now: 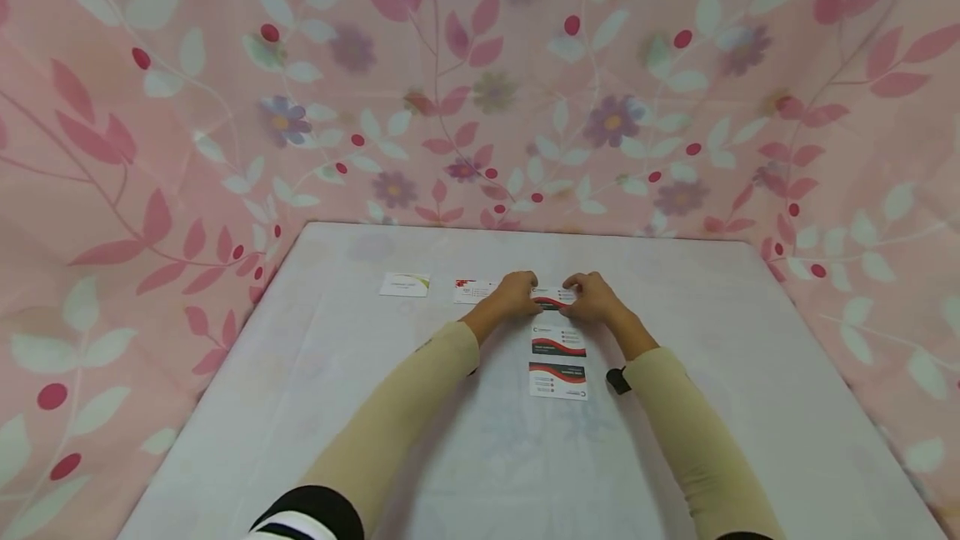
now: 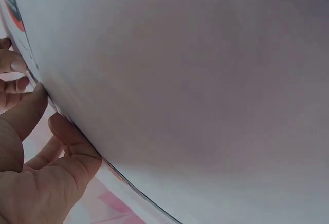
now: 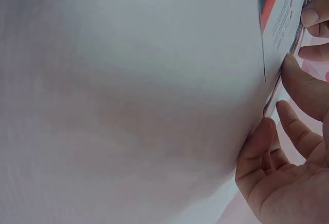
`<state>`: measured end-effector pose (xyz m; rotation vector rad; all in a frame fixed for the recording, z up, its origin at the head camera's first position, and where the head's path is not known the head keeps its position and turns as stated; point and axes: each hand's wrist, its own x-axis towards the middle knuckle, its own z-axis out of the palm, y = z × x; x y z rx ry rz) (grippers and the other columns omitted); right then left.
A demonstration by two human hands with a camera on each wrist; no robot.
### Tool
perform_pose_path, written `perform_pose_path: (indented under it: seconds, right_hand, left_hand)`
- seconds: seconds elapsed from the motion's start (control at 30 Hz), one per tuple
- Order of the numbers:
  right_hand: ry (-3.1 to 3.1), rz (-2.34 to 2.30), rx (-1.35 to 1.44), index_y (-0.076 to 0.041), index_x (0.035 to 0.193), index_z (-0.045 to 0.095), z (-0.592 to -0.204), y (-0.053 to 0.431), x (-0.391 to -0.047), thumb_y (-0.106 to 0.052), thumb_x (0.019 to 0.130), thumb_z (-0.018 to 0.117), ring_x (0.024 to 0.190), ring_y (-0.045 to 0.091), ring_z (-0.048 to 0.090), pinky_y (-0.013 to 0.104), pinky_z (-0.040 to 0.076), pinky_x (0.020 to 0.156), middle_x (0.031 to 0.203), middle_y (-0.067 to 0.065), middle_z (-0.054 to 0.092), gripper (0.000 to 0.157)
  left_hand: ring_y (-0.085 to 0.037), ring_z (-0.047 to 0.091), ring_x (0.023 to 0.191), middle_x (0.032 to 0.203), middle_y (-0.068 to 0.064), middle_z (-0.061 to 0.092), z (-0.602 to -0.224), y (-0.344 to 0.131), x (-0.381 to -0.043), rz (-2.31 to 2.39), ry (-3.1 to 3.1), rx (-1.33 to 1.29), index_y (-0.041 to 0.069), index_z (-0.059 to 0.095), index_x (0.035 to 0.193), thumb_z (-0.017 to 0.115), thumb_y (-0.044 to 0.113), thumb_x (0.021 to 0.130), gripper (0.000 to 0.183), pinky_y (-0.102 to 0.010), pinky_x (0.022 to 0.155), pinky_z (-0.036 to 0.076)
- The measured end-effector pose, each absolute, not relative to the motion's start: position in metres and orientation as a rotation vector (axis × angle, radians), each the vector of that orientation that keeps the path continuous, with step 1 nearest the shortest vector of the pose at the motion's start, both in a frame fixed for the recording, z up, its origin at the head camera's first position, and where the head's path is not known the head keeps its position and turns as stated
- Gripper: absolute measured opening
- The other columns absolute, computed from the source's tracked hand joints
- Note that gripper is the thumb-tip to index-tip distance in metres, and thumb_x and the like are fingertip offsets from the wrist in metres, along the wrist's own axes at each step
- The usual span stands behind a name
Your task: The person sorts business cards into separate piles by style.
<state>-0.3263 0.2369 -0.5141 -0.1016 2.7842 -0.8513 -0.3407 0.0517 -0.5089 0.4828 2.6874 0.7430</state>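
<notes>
Both hands are at a business card (image 1: pixel 553 298) with a dark band and red wave, at the top of a column on the white table. My left hand (image 1: pixel 516 295) grips its left side with thumb and fingers. On the right side, my right hand (image 1: pixel 595 299) holds it the same way. Directly below lies a matching business card (image 1: pixel 558 342); nearest me is another card (image 1: pixel 558 381), turned the other way up. In the wrist views, the left hand (image 2: pixel 49 183) and right hand (image 3: pixel 288 183) have curled fingertips close to the tabletop, with the held card mostly hidden.
Left of the hands lies a white card with red decoration (image 1: pixel 471 292), partly covered by the left hand. Farther left is a white card with a green-yellow curve (image 1: pixel 405 285). A pink floral cloth (image 1: pixel 480 107) hangs behind the table (image 1: pixel 750 407).
</notes>
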Motion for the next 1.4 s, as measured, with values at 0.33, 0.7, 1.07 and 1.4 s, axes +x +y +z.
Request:
perform_pose_path:
  seconds: [0.33, 0.7, 1.07, 1.4]
  right_hand:
    - [2.766, -0.895, -0.011, -0.004, 0.131, 0.055, -0.5130, 0.2322, -0.3271, -0.021, 0.084, 0.078, 0.111, 0.035, 0.049, 0.048, 0.044, 0.098, 0.126, 0.024, 0.052, 0.055]
    - [2.748, -0.975, 0.004, 0.000, 0.130, 0.054, -0.5150, 0.2365, -0.3235, -0.023, 0.083, 0.079, 0.108, 0.035, 0.053, 0.048, 0.045, 0.094, 0.124, 0.025, 0.055, 0.058]
    - [2.757, -0.983, 0.013, -0.002, 0.129, 0.054, -0.5135, 0.2349, -0.3226, -0.024, 0.084, 0.078, 0.105, 0.034, 0.052, 0.047, 0.045, 0.092, 0.122, 0.024, 0.055, 0.056]
    - [2.705, -1.010, 0.104, -0.002, 0.127, 0.054, -0.5107, 0.2299, -0.3244, -0.024, 0.084, 0.078, 0.111, 0.035, 0.050, 0.047, 0.044, 0.097, 0.126, 0.023, 0.053, 0.055]
  left_hand:
    - [-0.023, 0.054, 0.112, 0.127, -0.010, 0.059, -0.5098, 0.0524, -0.3418, 0.825, 2.655, 0.376, 0.007, 0.054, 0.133, 0.072, 0.017, 0.090, 0.048, -0.037, 0.100, 0.045]
    - [-0.024, 0.053, 0.114, 0.130, -0.011, 0.058, -0.5065, 0.0530, -0.3392, 0.850, 2.625, 0.351, 0.006, 0.052, 0.134, 0.074, 0.018, 0.088, 0.052, -0.038, 0.103, 0.044]
    - [-0.024, 0.053, 0.113, 0.130, -0.010, 0.058, -0.5087, 0.0544, -0.3432, 0.865, 2.624, 0.304, 0.008, 0.053, 0.133, 0.072, 0.014, 0.090, 0.048, -0.038, 0.102, 0.045]
    - [-0.024, 0.050, 0.115, 0.130, -0.009, 0.057, -0.5095, 0.0535, -0.3435, 0.839, 2.639, 0.304, 0.010, 0.053, 0.134, 0.071, 0.016, 0.090, 0.048, -0.039, 0.104, 0.043]
